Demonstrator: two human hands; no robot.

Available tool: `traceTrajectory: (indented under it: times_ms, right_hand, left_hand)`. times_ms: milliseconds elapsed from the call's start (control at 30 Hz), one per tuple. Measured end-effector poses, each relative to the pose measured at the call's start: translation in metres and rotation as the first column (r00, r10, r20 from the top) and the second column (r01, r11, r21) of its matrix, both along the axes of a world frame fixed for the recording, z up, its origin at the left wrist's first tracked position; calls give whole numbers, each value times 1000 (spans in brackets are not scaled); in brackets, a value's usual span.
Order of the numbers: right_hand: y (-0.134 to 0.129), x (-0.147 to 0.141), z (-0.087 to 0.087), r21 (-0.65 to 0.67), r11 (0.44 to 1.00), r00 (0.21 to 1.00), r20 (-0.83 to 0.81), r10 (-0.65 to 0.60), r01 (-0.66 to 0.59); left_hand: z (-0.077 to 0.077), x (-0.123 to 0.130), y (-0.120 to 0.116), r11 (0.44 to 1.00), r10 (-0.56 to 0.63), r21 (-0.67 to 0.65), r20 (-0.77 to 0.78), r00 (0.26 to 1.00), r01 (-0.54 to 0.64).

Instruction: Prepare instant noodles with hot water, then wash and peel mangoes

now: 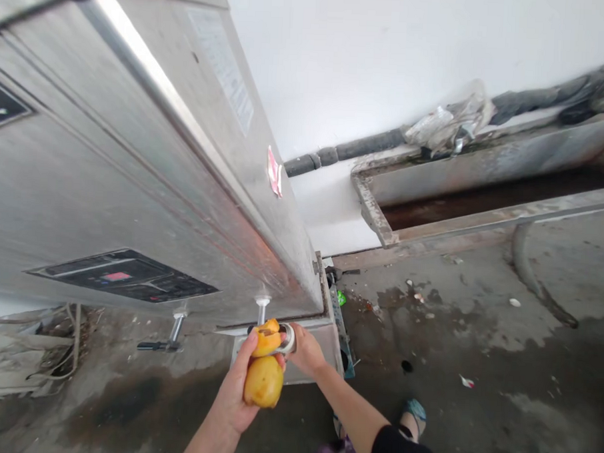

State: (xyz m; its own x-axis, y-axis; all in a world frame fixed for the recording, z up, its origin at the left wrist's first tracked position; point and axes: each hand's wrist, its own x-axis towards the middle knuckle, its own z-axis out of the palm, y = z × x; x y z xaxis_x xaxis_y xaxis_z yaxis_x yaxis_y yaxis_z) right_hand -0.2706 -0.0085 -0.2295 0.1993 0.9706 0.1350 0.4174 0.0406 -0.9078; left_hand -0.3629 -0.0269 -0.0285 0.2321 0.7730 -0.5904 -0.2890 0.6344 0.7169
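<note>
In my left hand (232,387), whose fingers are closed, are two pieces of fruit. The lower one is a whole yellow fruit (264,382) with brown marks, much like a mango. Above it sits a cut piece of yellow-orange fruit (267,338) with an opened top. My right hand (306,350) is wrapped round a silver, round-rimmed thing (288,339) right beside the cut piece; its kind is unclear. Both hands are just below a metal tap (262,308) on a steel water dispenser (150,153). The tap's lower end is partly hidden behind the fruit.
A second tap with a black lever (159,346) sticks out to the left. Below the taps is a metal drip tray (322,341). A stained trough (382,223) runs along the wall at right, with a crumpled plastic bag (451,123) above. The floor (477,341) is wet in patches.
</note>
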Motion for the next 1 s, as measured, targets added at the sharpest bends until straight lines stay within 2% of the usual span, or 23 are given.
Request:
traceTrajectory:
  times_ms: [100,300,700,1000]
  right_hand:
    - [4,-4,-5,27,998,998,5,55,-55]
    - [6,-6,-12,30,996,996,23,87,-87]
    - [12,-3,-8,25,995,993,62,96,-97]
    - [12,1,-5,3,995,993,65,103,-103]
  left_hand:
    - [-4,0,-1,999,-24,38,31,999,23]
    - [-10,-2,-6,991,-31,128,22,999,28]
    - [-16,-25,-6,980,-169,112,14,985,167]
    - [-15,-28,-6,977,-182,116,5,983,180]
